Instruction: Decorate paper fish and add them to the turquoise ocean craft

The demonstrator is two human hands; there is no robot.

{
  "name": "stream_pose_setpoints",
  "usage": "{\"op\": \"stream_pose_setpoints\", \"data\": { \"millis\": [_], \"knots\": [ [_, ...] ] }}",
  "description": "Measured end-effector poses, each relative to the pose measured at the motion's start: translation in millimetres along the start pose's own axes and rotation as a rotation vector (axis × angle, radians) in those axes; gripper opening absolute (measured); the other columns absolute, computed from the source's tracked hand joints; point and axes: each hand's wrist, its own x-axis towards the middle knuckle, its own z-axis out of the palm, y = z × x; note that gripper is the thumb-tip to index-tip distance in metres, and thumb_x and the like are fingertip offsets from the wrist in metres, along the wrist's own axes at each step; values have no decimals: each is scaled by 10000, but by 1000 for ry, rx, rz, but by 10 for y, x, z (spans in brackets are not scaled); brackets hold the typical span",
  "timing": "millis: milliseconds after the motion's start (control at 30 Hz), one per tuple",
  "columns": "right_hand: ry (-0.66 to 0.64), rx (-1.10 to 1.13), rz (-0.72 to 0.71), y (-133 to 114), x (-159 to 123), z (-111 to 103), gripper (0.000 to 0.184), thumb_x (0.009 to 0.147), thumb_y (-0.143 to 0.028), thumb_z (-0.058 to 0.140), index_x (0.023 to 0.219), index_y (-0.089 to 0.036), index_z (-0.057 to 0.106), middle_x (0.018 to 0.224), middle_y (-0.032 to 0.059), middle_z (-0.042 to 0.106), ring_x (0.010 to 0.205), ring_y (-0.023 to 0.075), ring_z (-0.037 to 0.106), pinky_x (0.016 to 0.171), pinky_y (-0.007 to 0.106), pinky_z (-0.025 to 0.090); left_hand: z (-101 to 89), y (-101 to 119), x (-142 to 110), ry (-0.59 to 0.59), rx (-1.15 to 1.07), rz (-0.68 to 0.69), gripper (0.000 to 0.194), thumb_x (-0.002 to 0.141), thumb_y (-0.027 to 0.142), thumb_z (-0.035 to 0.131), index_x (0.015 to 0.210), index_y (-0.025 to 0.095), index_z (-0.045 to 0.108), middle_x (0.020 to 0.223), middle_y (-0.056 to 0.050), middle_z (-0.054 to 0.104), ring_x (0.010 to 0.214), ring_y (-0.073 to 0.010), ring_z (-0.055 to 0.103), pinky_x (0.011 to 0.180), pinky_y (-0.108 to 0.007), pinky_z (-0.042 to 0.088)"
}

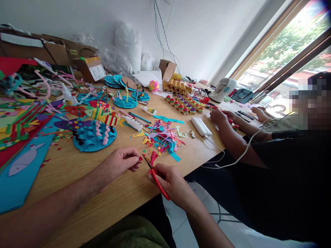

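Between the thumb and fingers of my left hand (125, 160) is a small red paper piece (140, 159). My right hand (173, 181) is closed around red-handled scissors (160, 185), whose dark blades point up and left, near my left fingertips. Just past the blades lies a red scrap (153, 157) on the table. Beyond both hands spreads a pile of colourful paper scraps (165, 136). Left of the pile is a round blue base (89, 141) with patterned paper fish (110, 119) and twisted pink stems (106, 134) on it.
A white power bank (201, 126) with a cable lies right of the scraps. A co-worker's arms (240, 146) reach over the table at right. Glue bottles (133, 123), painted egg-carton pieces (184, 105) and blue sheets (28, 175) lie about the wooden table (103, 203).
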Motion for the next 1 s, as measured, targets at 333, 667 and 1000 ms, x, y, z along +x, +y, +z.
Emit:
{"op": "stream_pose_setpoints", "data": {
  "millis": [333,667,1000],
  "knots": [
    [-14,-817,344,46,128,-428,281,851,-383,448,751,-195,631,691,66,631,627,180,549,507,264,219,-347,62,-180,138,156,-66,279,600,454,646,641,191,565,598,26,561,581,-125,506,570,-236,424],
    [-188,-960,458,46,213,-517,277,842,-306,480,894,-136,692,852,154,694,777,254,651,526,266,312,-752,-28,-272,164,437,27,285,675,479,567,657,195,573,538,42,474,526,-119,439,506,-222,368],
    [58,-691,21,-76,264,-474,168,858,-190,500,798,-197,657,795,28,665,734,156,601,610,238,368,-750,-72,-315,93,558,18,306,703,488,478,677,194,556,565,43,445,516,-120,428,481,-220,341]
  ]
}}
